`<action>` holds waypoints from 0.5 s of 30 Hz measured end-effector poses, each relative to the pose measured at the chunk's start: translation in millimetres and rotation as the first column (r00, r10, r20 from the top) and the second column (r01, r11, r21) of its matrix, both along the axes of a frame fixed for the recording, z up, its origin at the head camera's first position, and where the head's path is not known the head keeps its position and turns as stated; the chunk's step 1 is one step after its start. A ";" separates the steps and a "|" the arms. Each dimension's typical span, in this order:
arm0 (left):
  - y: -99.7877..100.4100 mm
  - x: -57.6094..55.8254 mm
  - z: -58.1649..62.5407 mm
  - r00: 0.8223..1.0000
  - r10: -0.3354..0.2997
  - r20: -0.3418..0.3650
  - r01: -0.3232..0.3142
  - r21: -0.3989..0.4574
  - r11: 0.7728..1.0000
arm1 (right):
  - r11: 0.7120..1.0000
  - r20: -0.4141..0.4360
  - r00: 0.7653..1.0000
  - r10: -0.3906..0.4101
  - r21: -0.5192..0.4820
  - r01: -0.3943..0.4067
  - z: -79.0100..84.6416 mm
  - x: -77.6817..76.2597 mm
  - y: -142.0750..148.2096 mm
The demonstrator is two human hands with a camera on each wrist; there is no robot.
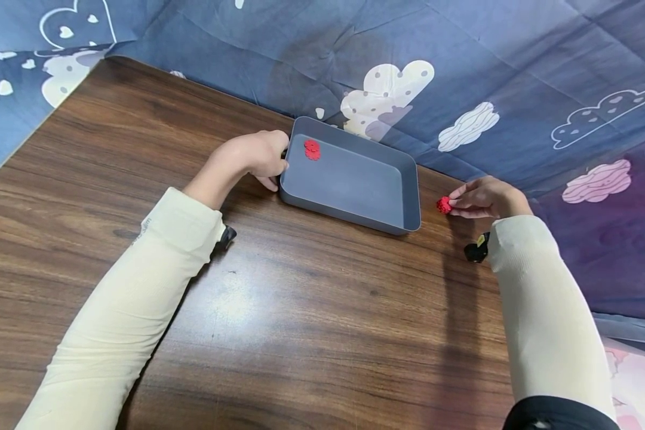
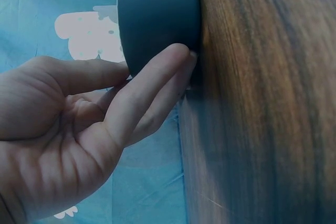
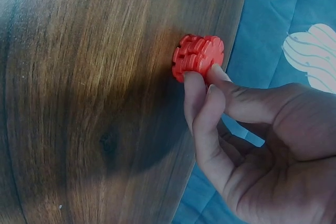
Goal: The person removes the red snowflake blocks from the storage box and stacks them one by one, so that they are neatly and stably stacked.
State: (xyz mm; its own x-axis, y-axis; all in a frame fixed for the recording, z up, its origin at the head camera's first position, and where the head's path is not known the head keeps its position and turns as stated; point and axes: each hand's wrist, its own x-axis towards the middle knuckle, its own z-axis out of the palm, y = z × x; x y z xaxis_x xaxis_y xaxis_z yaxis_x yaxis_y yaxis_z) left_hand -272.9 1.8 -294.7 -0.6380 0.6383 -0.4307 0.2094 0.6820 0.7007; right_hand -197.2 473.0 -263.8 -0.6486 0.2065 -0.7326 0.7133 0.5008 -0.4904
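A shallow grey rectangular tray [image 1: 349, 174] stands at the back of the wooden table. My left hand [image 1: 260, 156] grips its left end, thumb and fingers at the rim and outer wall; in the left wrist view the fingers [image 2: 152, 90] press against the dark tray wall [image 2: 160, 19]. Inside the tray's back left part lie two red notched discs [image 1: 312, 150], overlapping. Right of the tray, my right hand [image 1: 486, 199] pinches a short stack of red notched plastic discs [image 3: 199, 56] between thumb and fingertips, close over the table. Its curled fingers hide the stack's lower side.
The brown wood-grain table [image 1: 301, 310] reaches toward me. Behind it hangs a blue cloth [image 1: 301, 54] printed with clouds and hearts, close to the tray's back wall. A black wrist camera [image 1: 477, 248] sits under my right cuff.
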 end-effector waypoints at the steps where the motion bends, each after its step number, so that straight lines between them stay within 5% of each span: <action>1: -0.1 0.2 -0.1 1.000 0.003 0.003 -0.003 0.001 1.000 | 1.000 0.000 1.000 0.002 0.006 -0.002 -0.2 0.0 -0.4; 15: -2.0 -0.2 0.7 1.000 -0.006 -0.020 0.006 -0.011 1.000 | 0.999 -0.022 1.000 0.009 0.053 -0.008 17.4 -0.4 -7.3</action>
